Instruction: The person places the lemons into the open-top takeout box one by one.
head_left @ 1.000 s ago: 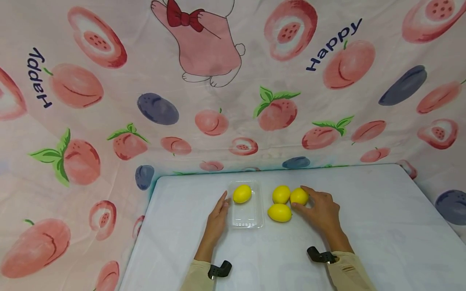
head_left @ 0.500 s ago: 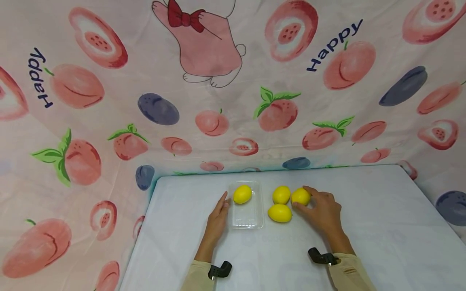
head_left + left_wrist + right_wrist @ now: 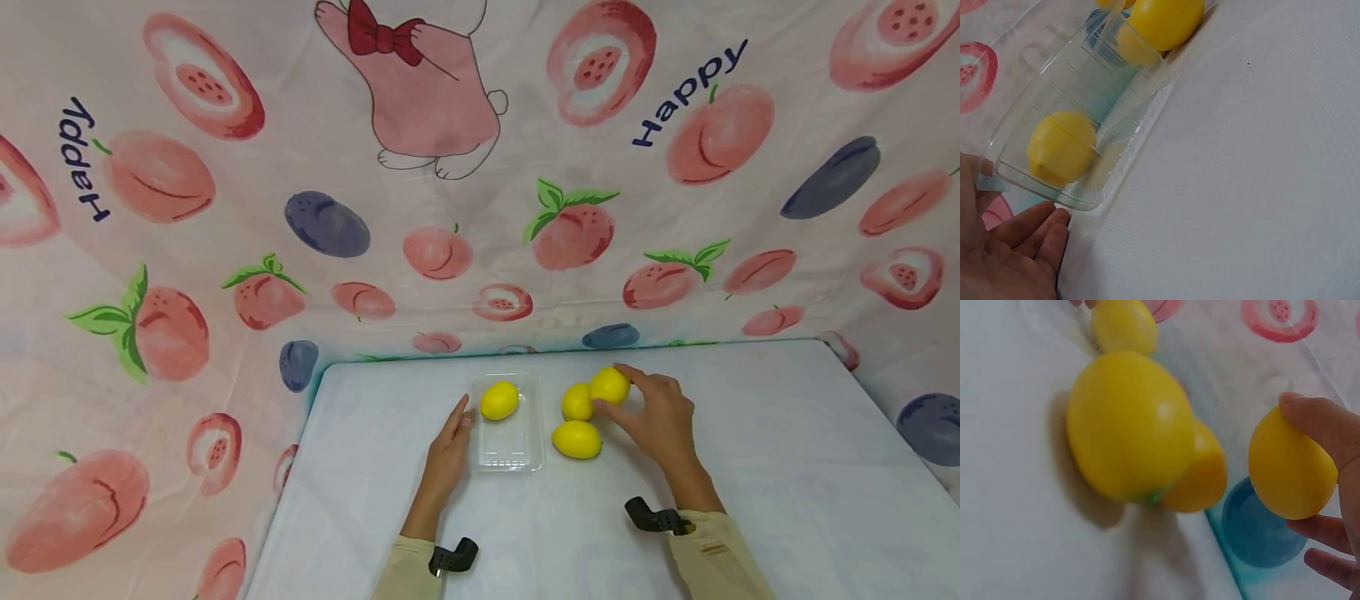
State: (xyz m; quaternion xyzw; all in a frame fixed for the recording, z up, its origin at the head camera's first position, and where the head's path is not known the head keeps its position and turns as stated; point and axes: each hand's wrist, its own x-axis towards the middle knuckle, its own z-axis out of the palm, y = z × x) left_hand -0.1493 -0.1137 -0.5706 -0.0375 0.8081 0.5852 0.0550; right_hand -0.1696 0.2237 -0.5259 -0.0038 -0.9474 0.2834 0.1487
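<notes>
Pinched between thumb and fingers of my right hand (image 3: 660,417) is a yellow lemon (image 3: 1291,465), lifted off the white table. Two more lemons rest on the table just left of it: a rear lemon (image 3: 577,402), partly overlapped by the held one, and a front lemon (image 3: 577,440). A clear plastic container (image 3: 510,454) stands further left, with one lemon (image 3: 499,401) in its far part. My left hand (image 3: 448,450) lies along the container's left side, fingers fairly straight and right at its wall, as the left wrist view also shows.
The white-covered table (image 3: 787,450) ends at the back against a hanging cloth (image 3: 480,208) printed with peaches and a rabbit. A black wrist camera (image 3: 453,556) sits on the left sleeve, another camera (image 3: 654,517) on the right.
My right hand has raised the lemon from the table and moved it slightly away from me and left, over the rear lemon. The left hand and container have stayed put.
</notes>
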